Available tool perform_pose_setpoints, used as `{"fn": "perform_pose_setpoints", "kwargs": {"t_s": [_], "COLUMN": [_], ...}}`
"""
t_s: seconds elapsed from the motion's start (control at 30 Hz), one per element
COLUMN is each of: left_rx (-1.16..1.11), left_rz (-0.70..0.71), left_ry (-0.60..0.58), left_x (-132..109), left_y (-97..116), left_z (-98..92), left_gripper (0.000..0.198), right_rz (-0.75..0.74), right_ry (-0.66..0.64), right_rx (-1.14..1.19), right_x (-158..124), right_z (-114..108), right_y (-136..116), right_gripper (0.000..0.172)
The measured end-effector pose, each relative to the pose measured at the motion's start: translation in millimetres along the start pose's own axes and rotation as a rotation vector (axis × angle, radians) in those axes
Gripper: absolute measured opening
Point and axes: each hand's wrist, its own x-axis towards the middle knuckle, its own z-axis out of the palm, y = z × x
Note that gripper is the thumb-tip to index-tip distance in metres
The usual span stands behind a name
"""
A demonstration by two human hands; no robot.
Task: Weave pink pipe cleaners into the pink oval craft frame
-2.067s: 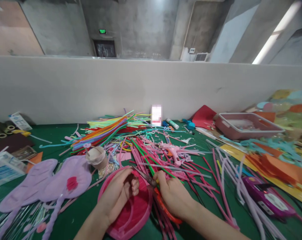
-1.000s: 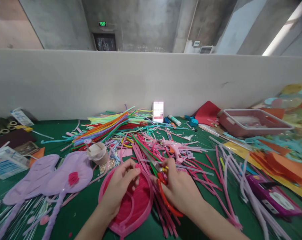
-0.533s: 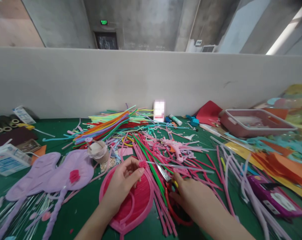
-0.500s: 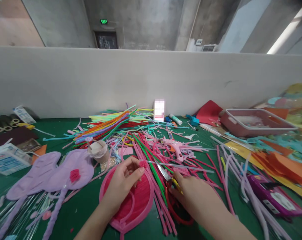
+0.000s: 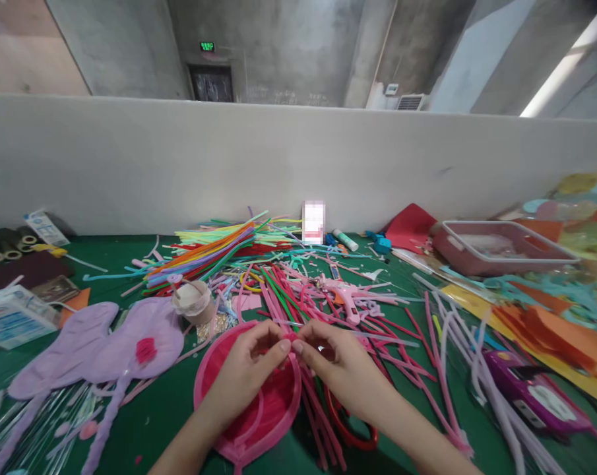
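Note:
My left hand (image 5: 251,363) and my right hand (image 5: 342,361) meet over the bench, their fingertips pinching a small bright-pink curled pipe-cleaner piece (image 5: 291,337). The fingers cover much of it. Beneath my left hand lies a rounded pink pipe-cleaner panel (image 5: 273,417) with a paler rim and a curved strip across it. Scissors (image 5: 365,441) with red handles rest under my right hand, their blades mostly hidden. Pink pipe cleaners (image 5: 328,432) run in a bundle between the panel and the scissors.
A lilac pipe-cleaner shape (image 5: 100,349) and a wrapped cup (image 5: 194,302) are on the left. Multicoloured pipe cleaners (image 5: 214,254) are heaped behind. A pink glue gun (image 5: 345,293) lies among pink stems. Rightward are a purple device (image 5: 535,392) and a pink bin (image 5: 501,254).
My right hand has left the scissors, which now lie on the bench, and moved left to pinch the pink curled piece alongside my left hand.

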Motion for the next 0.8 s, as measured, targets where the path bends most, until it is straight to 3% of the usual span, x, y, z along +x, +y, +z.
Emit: {"fn": "perform_pose_setpoints", "kwargs": {"t_s": [0.3, 0.47, 0.8], "left_rx": [0.1, 0.041, -0.021], "left_rz": [0.002, 0.006, 0.005], "left_ry": [-0.063, -0.128, -0.136], "left_x": [-0.9, -0.8, -2.2], "left_y": [-5.3, -6.4, -7.3], "left_z": [0.9, -0.2, -2.2], "left_gripper": [0.024, 0.024, 0.021], "right_rz": [0.01, 0.035, 0.048], "right_ry": [-0.042, -0.082, -0.106], "right_rx": [-0.017, 0.012, 0.108], "right_x": [-1.3, -1.3, -2.7], "right_z": [-0.5, 1.2, 2.8], "right_y": [5.3, 7.1, 4.9], "right_gripper": [0.016, 0.017, 0.017]}}
